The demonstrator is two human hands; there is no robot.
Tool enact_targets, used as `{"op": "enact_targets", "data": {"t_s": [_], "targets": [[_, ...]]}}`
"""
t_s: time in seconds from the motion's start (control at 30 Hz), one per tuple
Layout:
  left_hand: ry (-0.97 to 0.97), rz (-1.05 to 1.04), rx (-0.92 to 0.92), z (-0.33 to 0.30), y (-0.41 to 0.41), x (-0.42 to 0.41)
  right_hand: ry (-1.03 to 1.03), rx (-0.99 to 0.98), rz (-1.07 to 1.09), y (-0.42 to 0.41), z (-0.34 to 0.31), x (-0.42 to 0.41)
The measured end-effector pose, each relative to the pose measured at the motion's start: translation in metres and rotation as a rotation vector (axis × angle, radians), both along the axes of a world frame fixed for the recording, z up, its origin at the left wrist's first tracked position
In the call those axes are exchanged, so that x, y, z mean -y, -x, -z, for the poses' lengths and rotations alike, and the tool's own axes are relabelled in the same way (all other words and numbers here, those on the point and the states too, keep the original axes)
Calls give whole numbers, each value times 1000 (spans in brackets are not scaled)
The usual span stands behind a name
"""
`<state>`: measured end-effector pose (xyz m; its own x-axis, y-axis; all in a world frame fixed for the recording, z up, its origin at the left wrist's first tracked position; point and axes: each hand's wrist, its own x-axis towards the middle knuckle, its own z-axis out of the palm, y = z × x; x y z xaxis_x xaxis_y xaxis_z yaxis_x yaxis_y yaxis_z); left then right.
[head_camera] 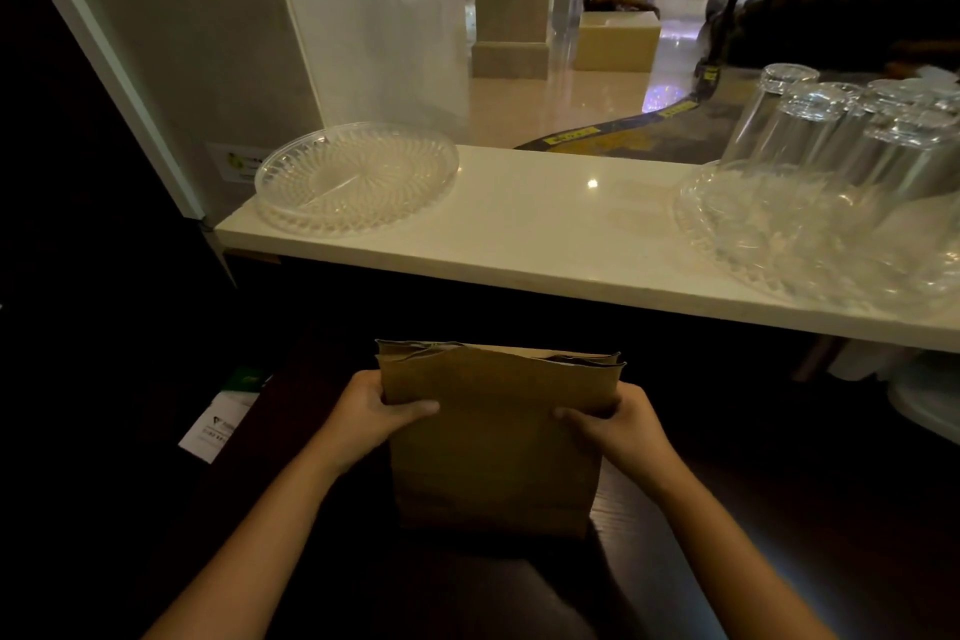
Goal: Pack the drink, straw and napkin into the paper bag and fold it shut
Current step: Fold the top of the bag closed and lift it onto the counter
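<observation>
Both hands, left (371, 413) and right (615, 418), clamped the upright paper bag (493, 437) by its sides; an uneven fold could tear the mouth.

a hotel-lobby café counter: upturned glasses (831, 135) on a crystal tray (779, 244), marble floor (561, 104) beyond.

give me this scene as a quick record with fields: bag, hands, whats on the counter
bag: brown paper bag, upright on a dark surface, top not yet folded
contents: cannot tell, inside hidden
left hand: left hand grips the bag's left edge near the top
right hand: right hand grips the right edge near the top
counter: white counter behind the bag
on counter: clear plate at left; clear tray with upturned glasses at right
</observation>
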<state>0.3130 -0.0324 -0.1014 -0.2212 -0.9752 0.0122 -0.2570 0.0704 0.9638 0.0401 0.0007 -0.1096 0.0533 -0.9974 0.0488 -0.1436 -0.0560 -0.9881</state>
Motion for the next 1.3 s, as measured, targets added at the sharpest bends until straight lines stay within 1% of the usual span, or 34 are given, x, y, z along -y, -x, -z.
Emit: {"op": "enact_targets", "data": {"t_s": [0.13,0.2,0.3,0.37,0.47,0.6,0.73,0.87,0.93,1.0,1.07,1.13,1.2,1.3], "targets": [[41,-68,-20,-16,0,2,47,57,-37,4,-13,-3],[104,-95,-21,-27,-1,4,98,52,-32,8,-21,-3],[201,-37,45,-46,-1,5,174,32,-38,15,-33,0],[211,14,80,-52,-1,6,196,13,-54,19,-39,2],[231,62,110,-55,0,5,196,-11,-99,23,-44,0],[224,72,132,-50,-2,0,193,-55,-126,25,-46,-3],[234,98,244,-49,-7,-1,198,-138,-129,23,-47,-5],[218,160,198,-56,-9,-5,226,-193,-116,23,-50,-6],[330,68,216,-65,0,-7,204,-181,-117,24,-49,-6],[523,8,347,-76,19,-5,201,-224,-120,24,-51,-7],[640,128,579,-84,48,-2,213,-300,-127,22,-54,-7],[658,300,758,-86,81,0,223,-359,-121,20,-58,-7],[666,393,791,-81,106,0,245,-418,-109,20,-61,-7],[655,443,759,-79,118,-1,328,-544,-111,21,-65,-11]]}}
